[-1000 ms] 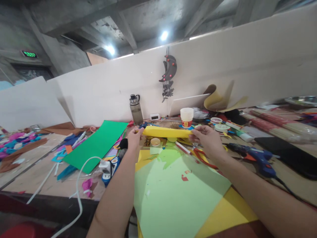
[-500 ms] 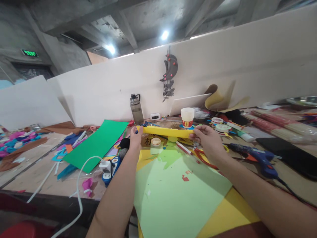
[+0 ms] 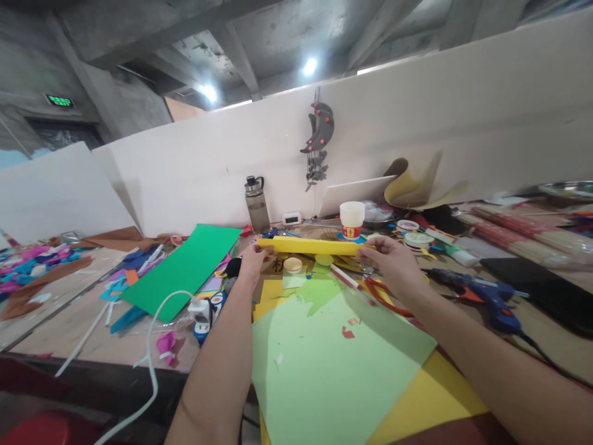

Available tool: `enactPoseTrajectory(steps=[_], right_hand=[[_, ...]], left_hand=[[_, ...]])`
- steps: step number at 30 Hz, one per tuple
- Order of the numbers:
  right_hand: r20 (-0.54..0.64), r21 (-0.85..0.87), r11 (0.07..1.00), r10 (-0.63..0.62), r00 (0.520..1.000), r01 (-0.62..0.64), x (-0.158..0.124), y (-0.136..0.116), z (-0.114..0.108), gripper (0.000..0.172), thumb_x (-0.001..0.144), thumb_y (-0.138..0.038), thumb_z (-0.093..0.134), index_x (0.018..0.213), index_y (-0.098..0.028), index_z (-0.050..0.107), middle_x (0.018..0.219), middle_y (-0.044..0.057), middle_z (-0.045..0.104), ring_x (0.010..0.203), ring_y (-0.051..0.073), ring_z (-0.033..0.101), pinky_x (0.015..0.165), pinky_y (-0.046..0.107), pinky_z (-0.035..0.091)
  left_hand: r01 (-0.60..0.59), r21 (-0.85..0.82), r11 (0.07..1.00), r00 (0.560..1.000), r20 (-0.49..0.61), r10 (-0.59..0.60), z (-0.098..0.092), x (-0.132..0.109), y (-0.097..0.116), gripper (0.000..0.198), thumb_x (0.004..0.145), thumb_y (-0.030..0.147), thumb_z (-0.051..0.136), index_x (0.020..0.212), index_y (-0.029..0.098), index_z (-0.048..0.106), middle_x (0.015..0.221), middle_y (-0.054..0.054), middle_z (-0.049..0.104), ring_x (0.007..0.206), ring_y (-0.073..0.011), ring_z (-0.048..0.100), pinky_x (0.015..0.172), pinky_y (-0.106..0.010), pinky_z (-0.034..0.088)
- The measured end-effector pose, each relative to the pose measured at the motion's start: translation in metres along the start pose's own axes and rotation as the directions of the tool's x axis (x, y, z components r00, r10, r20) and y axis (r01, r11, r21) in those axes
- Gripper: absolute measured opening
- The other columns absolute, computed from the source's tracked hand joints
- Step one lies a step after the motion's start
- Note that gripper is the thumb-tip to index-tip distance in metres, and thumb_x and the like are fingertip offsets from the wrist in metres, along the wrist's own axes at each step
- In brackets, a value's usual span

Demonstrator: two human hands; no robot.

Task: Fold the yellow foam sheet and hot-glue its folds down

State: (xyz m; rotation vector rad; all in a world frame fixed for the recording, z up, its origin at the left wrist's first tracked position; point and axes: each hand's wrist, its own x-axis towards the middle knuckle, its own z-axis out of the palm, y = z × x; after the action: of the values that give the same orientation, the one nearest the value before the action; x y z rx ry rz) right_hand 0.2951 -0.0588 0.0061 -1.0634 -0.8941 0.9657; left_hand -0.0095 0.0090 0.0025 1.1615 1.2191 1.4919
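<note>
A long yellow strip (image 3: pixel 317 247), which looks like folded foam or paper sheet, is stretched level between my two hands above the worktable. My left hand (image 3: pixel 254 262) pinches its left end, and my right hand (image 3: pixel 391 259) pinches the right end between thumb and fingers. Below the strip lies a pale green sheet (image 3: pixel 333 364) on top of a yellow sheet (image 3: pixel 430 395). A bright green scrap (image 3: pixel 319 295) and small red scraps (image 3: pixel 348 332) rest on the pale sheet. Just under the strip sits a small round tan piece (image 3: pixel 292 266).
To the left are a green sheet (image 3: pixel 185 269) and a white cable (image 3: pixel 151 364) with its plug. A water bottle (image 3: pixel 257 204) and a paper cup (image 3: pixel 352 219) stand behind. On the right lie a blue glue gun (image 3: pixel 498 303), red-handled scissors (image 3: pixel 384 296) and a black phone-like slab (image 3: pixel 540 293).
The left end of the strip has shifted slightly in my left hand's fingers, and the strip is tilted a little differently. Both hands still grip it in nearly the same place.
</note>
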Motion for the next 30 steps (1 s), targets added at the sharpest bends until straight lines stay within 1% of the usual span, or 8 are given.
enactPoseTrajectory(steps=[3, 5, 10, 14, 18, 21, 26, 30], right_hand=[[0.033, 0.018, 1.000, 0.021, 0.999, -0.022, 0.0012, 0.0023, -0.0019, 0.020, 0.064, -0.027, 0.079, 0.067, -0.027, 0.060, 0.065, -0.001, 0.066, 0.063, 0.018, 0.066, 0.064, 0.037, 0.061], [0.048, 0.039, 0.998, 0.049, 0.998, -0.051, 0.0014, 0.0027, -0.0023, 0.021, 0.064, -0.028, 0.079, 0.068, -0.027, 0.060, 0.065, -0.001, 0.066, 0.064, 0.018, 0.067, 0.060, 0.036, 0.061], [0.039, 0.001, 0.999, 0.050, 0.998, -0.050, 0.0031, 0.0045, -0.0017, 0.021, 0.065, -0.026, 0.079, 0.069, -0.026, 0.058, 0.064, 0.000, 0.067, 0.061, 0.019, 0.068, 0.055, 0.035, 0.061], [0.027, -0.045, 0.999, 0.031, 0.999, -0.029, 0.0073, 0.0084, -0.0019, 0.019, 0.067, -0.026, 0.078, 0.069, -0.026, 0.058, 0.061, 0.001, 0.068, 0.055, 0.019, 0.067, 0.054, 0.037, 0.061], [-0.001, -0.055, 0.998, 0.032, 0.999, -0.032, 0.0087, 0.0082, -0.0018, 0.021, 0.067, -0.025, 0.078, 0.070, -0.026, 0.058, 0.063, 0.001, 0.068, 0.055, 0.020, 0.067, 0.059, 0.040, 0.062], [0.002, -0.057, 0.998, 0.010, 1.000, -0.010, 0.0062, 0.0048, -0.0008, 0.021, 0.068, -0.027, 0.077, 0.076, -0.027, 0.058, 0.068, 0.001, 0.071, 0.062, 0.021, 0.070, 0.066, 0.041, 0.062], [0.050, -0.088, 0.996, -0.029, 0.998, 0.033, 0.0018, 0.0020, 0.0020, 0.038, 0.062, -0.022, 0.079, 0.095, -0.028, 0.062, 0.087, 0.000, 0.075, 0.081, 0.022, 0.071, 0.077, 0.038, 0.060], [0.056, -0.087, 0.996, -0.024, 0.998, 0.029, 0.0000, 0.0017, 0.0036, 0.025, 0.064, -0.026, 0.077, 0.087, -0.025, 0.066, 0.077, -0.001, 0.072, 0.072, 0.018, 0.068, 0.079, 0.036, 0.058]], left_hand=[[-0.011, 0.031, 0.999, 1.000, 0.020, 0.010, -0.0008, -0.0038, 0.0047, 0.038, 0.054, 0.031, 0.087, 0.083, 0.015, 0.069, 0.076, -0.004, 0.071, 0.060, -0.0127, 0.064, 0.044, -0.017, 0.037], [-0.020, 0.029, 0.999, 1.000, 0.025, 0.020, -0.0001, -0.0058, 0.0066, 0.042, 0.054, 0.036, 0.086, 0.086, 0.015, 0.069, 0.075, -0.003, 0.071, 0.059, -0.0120, 0.063, 0.042, -0.016, 0.035], [-0.016, 0.013, 1.000, 1.000, -0.022, 0.016, 0.0038, -0.0072, 0.0071, 0.044, 0.056, 0.043, 0.085, 0.084, 0.014, 0.066, 0.079, -0.004, 0.071, 0.062, -0.0118, 0.065, 0.050, -0.018, 0.046], [0.020, 0.044, 0.999, 0.998, -0.060, -0.017, 0.0041, -0.0060, 0.0045, 0.043, 0.055, 0.044, 0.085, 0.081, 0.014, 0.067, 0.073, -0.004, 0.069, 0.060, -0.0123, 0.064, 0.049, -0.019, 0.047], [0.023, 0.058, 0.998, 0.997, -0.079, -0.019, 0.0023, -0.0028, 0.0009, 0.041, 0.053, 0.041, 0.087, 0.077, 0.014, 0.068, 0.067, -0.003, 0.067, 0.057, -0.0122, 0.061, 0.047, -0.019, 0.044], [-0.015, 0.030, 0.999, 0.996, -0.084, 0.018, 0.0029, -0.0008, 0.0000, 0.037, 0.055, 0.038, 0.087, 0.076, 0.013, 0.069, 0.066, -0.003, 0.068, 0.057, -0.0126, 0.061, 0.051, -0.022, 0.047], [-0.101, -0.055, 0.993, 0.988, -0.121, 0.093, 0.0069, 0.0000, 0.0019, 0.032, 0.059, 0.032, 0.085, 0.079, 0.014, 0.068, 0.075, -0.002, 0.071, 0.064, -0.0121, 0.062, 0.062, -0.024, 0.050], [-0.134, -0.113, 0.984, 0.984, -0.130, 0.119, 0.0078, 0.0003, 0.0034, 0.033, 0.055, 0.026, 0.086, 0.080, 0.015, 0.067, 0.078, -0.001, 0.071, 0.070, -0.0125, 0.064, 0.068, -0.024, 0.050]])
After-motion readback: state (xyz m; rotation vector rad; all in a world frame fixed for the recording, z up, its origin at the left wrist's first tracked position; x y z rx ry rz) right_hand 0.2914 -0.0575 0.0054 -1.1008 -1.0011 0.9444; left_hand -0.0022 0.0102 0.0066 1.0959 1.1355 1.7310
